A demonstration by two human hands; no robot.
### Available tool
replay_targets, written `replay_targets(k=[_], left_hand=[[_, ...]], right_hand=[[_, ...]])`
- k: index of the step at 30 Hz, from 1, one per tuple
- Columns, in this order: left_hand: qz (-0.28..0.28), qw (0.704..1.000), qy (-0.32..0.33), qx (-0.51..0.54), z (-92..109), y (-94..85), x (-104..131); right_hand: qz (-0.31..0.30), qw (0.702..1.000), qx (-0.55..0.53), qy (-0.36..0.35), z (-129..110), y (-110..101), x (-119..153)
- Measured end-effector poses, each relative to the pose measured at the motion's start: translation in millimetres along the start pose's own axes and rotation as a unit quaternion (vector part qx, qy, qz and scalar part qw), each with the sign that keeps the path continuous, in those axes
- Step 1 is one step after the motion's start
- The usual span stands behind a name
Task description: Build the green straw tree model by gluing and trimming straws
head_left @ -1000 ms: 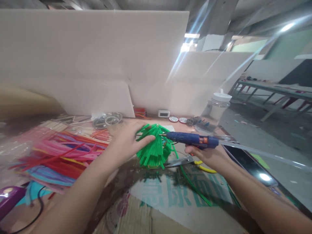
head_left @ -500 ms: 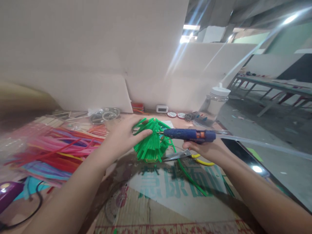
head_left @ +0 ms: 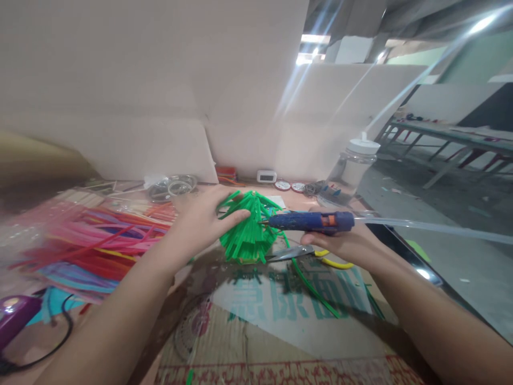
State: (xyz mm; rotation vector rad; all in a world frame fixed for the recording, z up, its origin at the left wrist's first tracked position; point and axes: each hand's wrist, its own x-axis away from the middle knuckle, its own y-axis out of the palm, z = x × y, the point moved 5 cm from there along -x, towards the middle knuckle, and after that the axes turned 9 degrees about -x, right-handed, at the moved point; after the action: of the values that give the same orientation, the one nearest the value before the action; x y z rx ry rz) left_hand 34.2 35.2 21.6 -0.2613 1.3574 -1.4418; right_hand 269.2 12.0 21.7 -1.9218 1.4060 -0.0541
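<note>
A green cone of layered fuzzy stems [head_left: 249, 230] stands upright on the table. My left hand [head_left: 212, 216] grips its left side, the thumb lying on the front and the other fingers hidden behind. In my right hand [head_left: 332, 240] is a blue glue gun [head_left: 304, 221], pointing left, its nozzle at the cone's right front. A clear glue stick [head_left: 420, 225] sticks out of the gun's rear. Below the gun lie scissors with yellow handles [head_left: 336, 263], the blades beside the cone's base. One long green stem [head_left: 316, 294] curves over the table.
Colourful fuzzy stems [head_left: 100, 235] are heaped at the left, with a purple device [head_left: 18, 321] and its cord nearer. Along the back are a coil of wire [head_left: 180, 187], a small white clock [head_left: 266, 176] and a clear bottle [head_left: 356, 166]. A dark glossy panel [head_left: 401, 256] lies right.
The glue gun's nozzle has dipped slightly along the cone, and its rear has risen a little. My left hand keeps its hold on the cone. The view has shifted slightly.
</note>
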Motion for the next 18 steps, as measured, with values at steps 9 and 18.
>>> replay_targets(k=[9,18], left_hand=[[-0.013,1.0,-0.009,0.004,-1,0.4,0],[-0.004,1.0,0.006,0.013,-3,1.7,0]], right_hand=[[0.008,0.997,-0.033,0.065,4,2,4],[-0.066,0.995,-0.036,0.063,17,4,10]])
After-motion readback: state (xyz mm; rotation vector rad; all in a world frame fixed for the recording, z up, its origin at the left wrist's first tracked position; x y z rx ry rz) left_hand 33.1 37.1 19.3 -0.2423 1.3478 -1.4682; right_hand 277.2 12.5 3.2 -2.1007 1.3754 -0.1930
